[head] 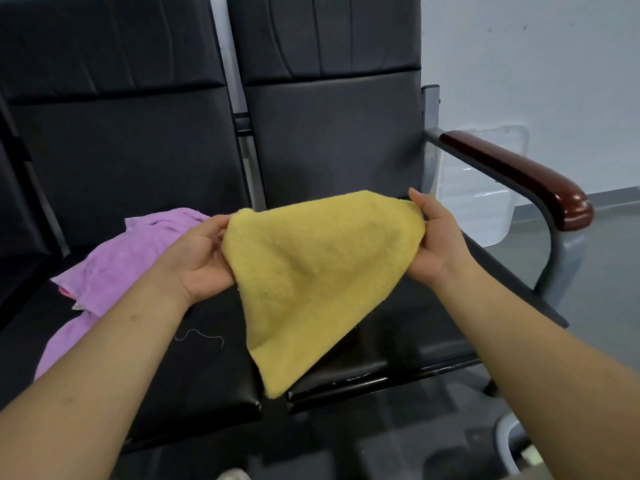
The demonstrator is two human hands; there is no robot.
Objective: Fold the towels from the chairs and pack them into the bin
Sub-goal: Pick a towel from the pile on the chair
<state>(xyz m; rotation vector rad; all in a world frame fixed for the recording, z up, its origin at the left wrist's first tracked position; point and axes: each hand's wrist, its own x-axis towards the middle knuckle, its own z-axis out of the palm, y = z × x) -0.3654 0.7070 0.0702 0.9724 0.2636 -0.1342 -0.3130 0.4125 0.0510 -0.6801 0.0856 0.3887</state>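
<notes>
A yellow towel point(311, 271) hangs in the air over the front edge of the black chair seats, stretched between my hands with its lowest corner drooping toward me. My left hand point(197, 258) pinches its left top corner. My right hand point(436, 240) pinches its right top corner. A crumpled purple towel point(114, 268) lies on the left chair seat point(214, 362), partly hidden behind my left forearm. A clear plastic bin point(481, 188) stands on the floor to the right of the chairs, seen beyond the armrest.
Two black padded chairs point(332, 140) stand side by side against a white wall. A dark wooden armrest point(519, 174) on a grey metal frame juts out at the right, between me and the bin. A loose white thread point(201, 336) lies on the left seat.
</notes>
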